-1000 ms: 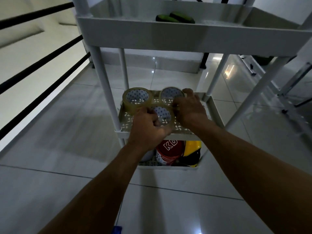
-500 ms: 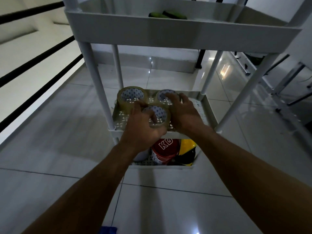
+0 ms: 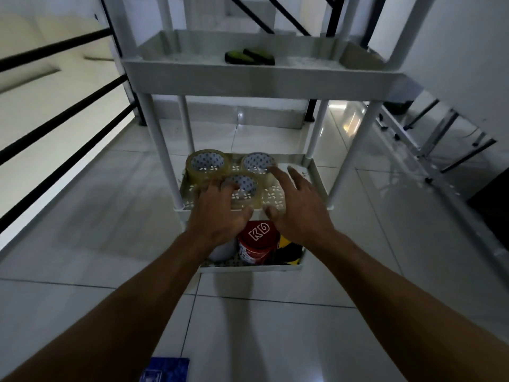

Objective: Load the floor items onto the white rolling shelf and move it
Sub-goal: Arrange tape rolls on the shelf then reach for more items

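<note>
The fingers of the left hand [image 3: 220, 213] are lying loosely spread over the near tape roll [image 3: 243, 190], with the fingertips touching its top rim and the thumb reaching toward its near side; whether the hand is really holding the roll, I cannot tell. The fingers of the right hand [image 3: 296, 208] are stretching out straight and apart, holding nothing, and the hand is hovering just beside the same roll, at its 3 o'clock side.

This near roll is sitting on the middle tray [image 3: 275, 198] of the white rolling shelf [image 3: 261, 77]. Two more rolls are sitting on the same tray: the left tape roll [image 3: 208, 164] at 11 o'clock from the near one, and the right tape roll [image 3: 259, 162] at 1 o'clock. The three are standing close together, each with its hole facing up.

Below the hands, on the bottom tray [image 3: 250, 268], a red can [image 3: 257, 244] with white letters is standing, with a yellow and black object [image 3: 289, 250] at its 3 o'clock and a white container [image 3: 223, 250] at its 9 o'clock, partly hidden by the left wrist. On the top tray [image 3: 192, 71], two green and black pieces [image 3: 249, 56] are lying side by side.

The shelf is standing on the pale tiled floor [image 3: 82, 230]. A blue object [image 3: 165, 369] is lying on the floor at 6 o'clock, at the bottom edge of the view. A black railing [image 3: 63, 119] is running along 9 o'clock.
</note>
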Action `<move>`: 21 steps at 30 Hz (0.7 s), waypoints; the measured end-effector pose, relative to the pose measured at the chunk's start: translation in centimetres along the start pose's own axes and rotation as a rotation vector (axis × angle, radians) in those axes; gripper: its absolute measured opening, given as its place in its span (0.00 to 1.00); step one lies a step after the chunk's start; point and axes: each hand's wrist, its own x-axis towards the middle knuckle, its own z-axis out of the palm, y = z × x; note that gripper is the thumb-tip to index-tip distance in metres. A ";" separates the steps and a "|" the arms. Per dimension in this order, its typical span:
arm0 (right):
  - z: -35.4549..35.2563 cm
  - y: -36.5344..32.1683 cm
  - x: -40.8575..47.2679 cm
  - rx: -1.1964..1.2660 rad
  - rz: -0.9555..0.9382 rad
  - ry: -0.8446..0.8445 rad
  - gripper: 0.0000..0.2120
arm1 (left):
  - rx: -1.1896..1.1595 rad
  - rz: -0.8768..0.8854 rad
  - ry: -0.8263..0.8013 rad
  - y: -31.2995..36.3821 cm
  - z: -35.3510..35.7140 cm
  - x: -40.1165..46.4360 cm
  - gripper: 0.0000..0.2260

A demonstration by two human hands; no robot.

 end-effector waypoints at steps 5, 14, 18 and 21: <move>-1.7 -1.6 -3.4 0.043 0.018 -0.023 0.40 | 0.103 -0.027 0.005 0.6 -2.9 -5.1 0.33; -4.6 -7.6 -15.6 0.124 0.113 -0.069 0.43 | 0.172 -0.094 -0.040 2.8 -10.4 -19.3 0.36; -9.1 -11.2 -22.2 0.161 0.138 -0.081 0.43 | 0.102 -0.160 -0.064 6.0 -16.0 -25.6 0.37; -13.7 -14.2 -28.1 0.175 0.119 -0.090 0.43 | 0.031 -0.152 -0.033 9.7 -20.8 -31.0 0.37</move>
